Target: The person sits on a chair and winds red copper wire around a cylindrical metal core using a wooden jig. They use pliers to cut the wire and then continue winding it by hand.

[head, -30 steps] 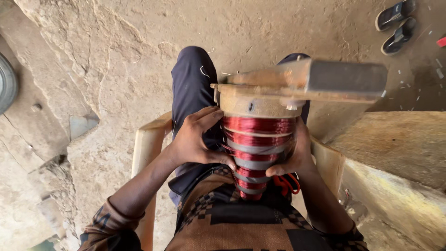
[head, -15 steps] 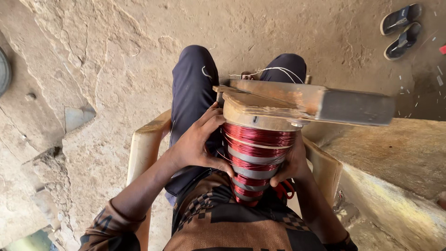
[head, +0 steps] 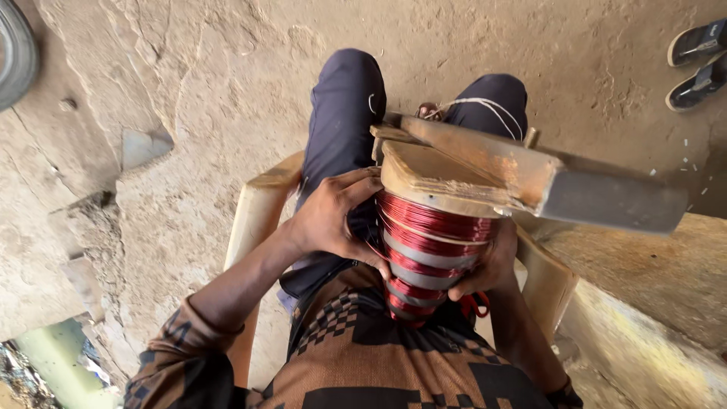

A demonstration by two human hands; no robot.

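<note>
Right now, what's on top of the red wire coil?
A tan wooden former caps the red wire coil, with a wooden bar running off to the right. Left hand and right hand cup the coil's sides. Its core is hidden.

Brown-black checked shirt [head: 394, 356] — dark navy trousers [head: 341, 113].

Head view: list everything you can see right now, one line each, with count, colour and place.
wire coil former: one, stepped, red wire in bands, on the lap between both hands
wooden board: one, tan, on top of the former, jutting right
plastic chair: one, cream, under the person
sandals: two, dark, top right on the ground
tyre: one, dark, partly seen, top left edge
left hand: gripping the former's left side
right hand: cupping the former's right side
</note>
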